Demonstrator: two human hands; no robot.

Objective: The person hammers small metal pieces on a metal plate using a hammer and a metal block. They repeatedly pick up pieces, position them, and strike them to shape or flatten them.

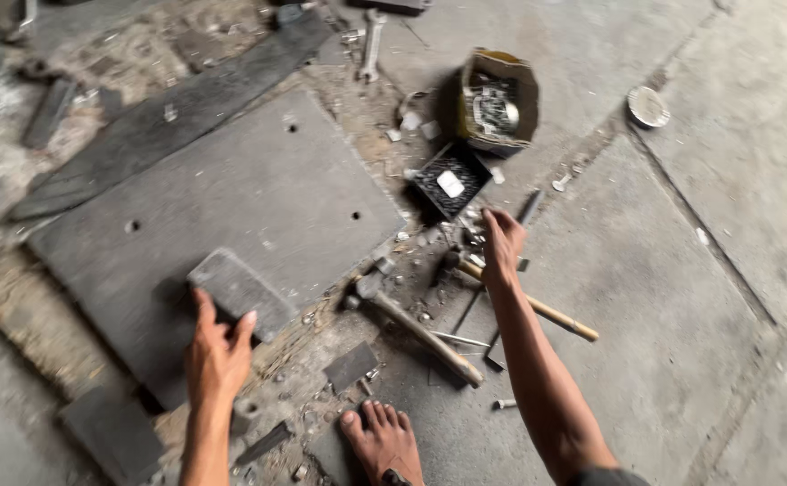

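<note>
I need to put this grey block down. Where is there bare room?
The large grey plate is bare beyond the block. The concrete floor right of the hammers is open. Between the plate and the right hand it is crowded.

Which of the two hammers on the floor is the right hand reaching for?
The right hand is over the light wooden-handled hammer. The other hammer, with the darker, thicker handle, lies apart to its left, untouched.

Rough metal workshop: gritty concrete floor (664,297), drilled steel plate (231,207), hammers (411,324), wrench (373,43), scrap offcuts, cardboard box of parts (500,101).
</note>
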